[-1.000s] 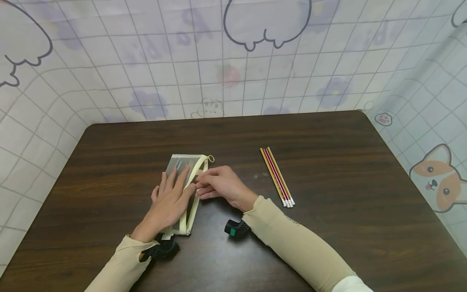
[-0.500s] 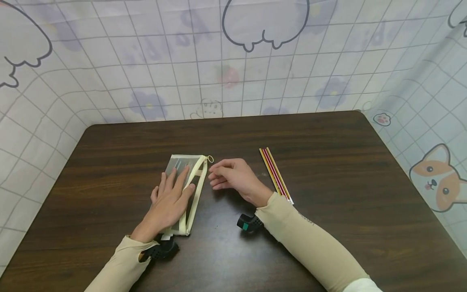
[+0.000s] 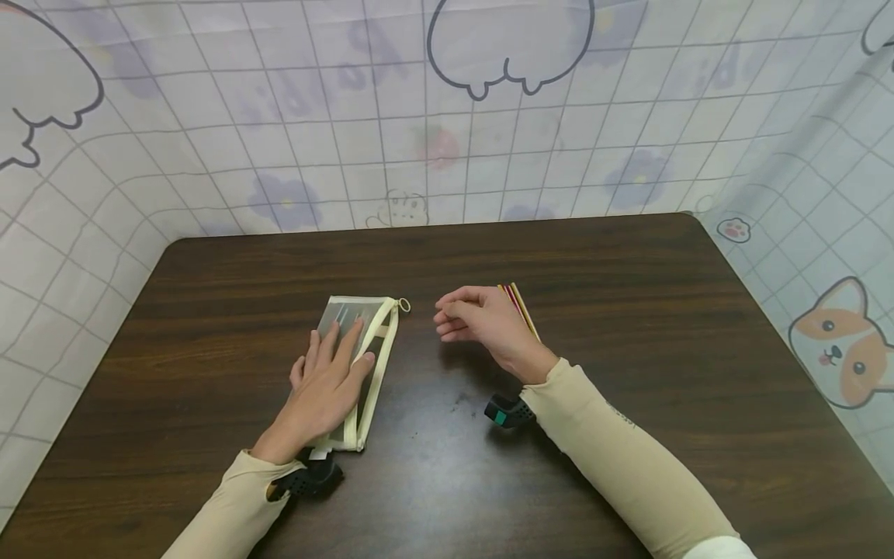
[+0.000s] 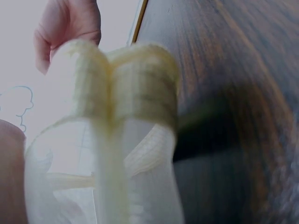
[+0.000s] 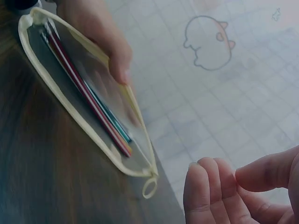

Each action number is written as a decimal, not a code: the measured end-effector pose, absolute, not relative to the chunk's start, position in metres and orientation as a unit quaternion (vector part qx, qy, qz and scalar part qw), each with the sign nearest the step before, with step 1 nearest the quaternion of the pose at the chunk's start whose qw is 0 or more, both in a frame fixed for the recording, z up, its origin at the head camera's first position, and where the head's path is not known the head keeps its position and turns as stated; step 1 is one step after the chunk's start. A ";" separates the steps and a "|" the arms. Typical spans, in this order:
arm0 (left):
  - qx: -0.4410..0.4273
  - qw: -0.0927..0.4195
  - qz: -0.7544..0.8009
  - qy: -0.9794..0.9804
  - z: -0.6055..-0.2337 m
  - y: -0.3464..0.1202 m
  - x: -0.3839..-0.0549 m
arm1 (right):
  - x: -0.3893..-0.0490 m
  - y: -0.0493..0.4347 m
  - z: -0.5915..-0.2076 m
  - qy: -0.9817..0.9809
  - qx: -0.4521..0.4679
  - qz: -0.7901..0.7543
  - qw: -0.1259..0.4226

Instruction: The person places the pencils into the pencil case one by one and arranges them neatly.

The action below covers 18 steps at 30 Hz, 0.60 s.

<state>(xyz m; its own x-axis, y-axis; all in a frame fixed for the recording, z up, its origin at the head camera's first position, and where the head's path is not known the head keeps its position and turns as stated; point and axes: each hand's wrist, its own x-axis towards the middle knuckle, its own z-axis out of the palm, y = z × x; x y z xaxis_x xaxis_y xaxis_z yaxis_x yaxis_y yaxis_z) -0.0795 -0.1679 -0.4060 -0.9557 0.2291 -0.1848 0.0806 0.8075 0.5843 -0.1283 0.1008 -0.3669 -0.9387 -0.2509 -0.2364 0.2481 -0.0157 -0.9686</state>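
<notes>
A translucent pencil case [image 3: 378,373] with a pale yellow zipper edge lies on the table, its mouth parted. My left hand [image 3: 317,392] rests spread on top of it, the thumb by the opening. In the right wrist view several pencils [image 5: 84,91], dark red and teal among them, lie inside the case. My right hand [image 3: 489,322] hovers to the right of the case, fingers loosely bent and thumb near the fingertips, holding nothing. Beneath or behind it, several loose pencils [image 3: 524,308] in yellow and dark red are partly hidden. The case's end [image 4: 142,84] looms blurred in the left wrist view.
The dark wood-grain table [image 3: 628,310] meets a white gridded cloth backdrop [image 3: 391,132] at its back and sides. A zipper pull ring [image 3: 404,305] sticks out from the case's far right corner.
My right hand has drawn away from the case's mouth, moving right and slightly up, and now covers part of the loose pencils. My left hand has stayed on the case.
</notes>
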 end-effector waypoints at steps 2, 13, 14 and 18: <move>0.082 0.124 0.300 0.942 -0.407 -0.168 -0.079 | -0.128 0.107 -0.365 0.686 -0.005 -0.707 0.170; 0.082 0.125 0.300 0.942 -0.407 -0.168 -0.080 | -0.129 0.139 -0.360 0.695 -0.003 -0.702 0.152; 0.082 0.125 0.299 0.942 -0.407 -0.168 -0.080 | -0.129 0.142 -0.361 0.696 -0.003 -0.702 0.151; 0.081 0.125 0.299 0.943 -0.407 -0.167 -0.080 | -0.130 0.152 -0.361 0.698 0.002 -0.701 0.147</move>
<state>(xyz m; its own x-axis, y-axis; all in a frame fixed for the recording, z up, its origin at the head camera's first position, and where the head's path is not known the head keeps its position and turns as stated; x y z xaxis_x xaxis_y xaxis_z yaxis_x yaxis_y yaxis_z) -0.0796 -0.1675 -0.4071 -0.9555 0.2281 -0.1871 0.0787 0.8084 0.5834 -0.1303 0.1520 -0.3610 -0.9570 -0.2029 -0.2075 0.2084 0.0172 -0.9779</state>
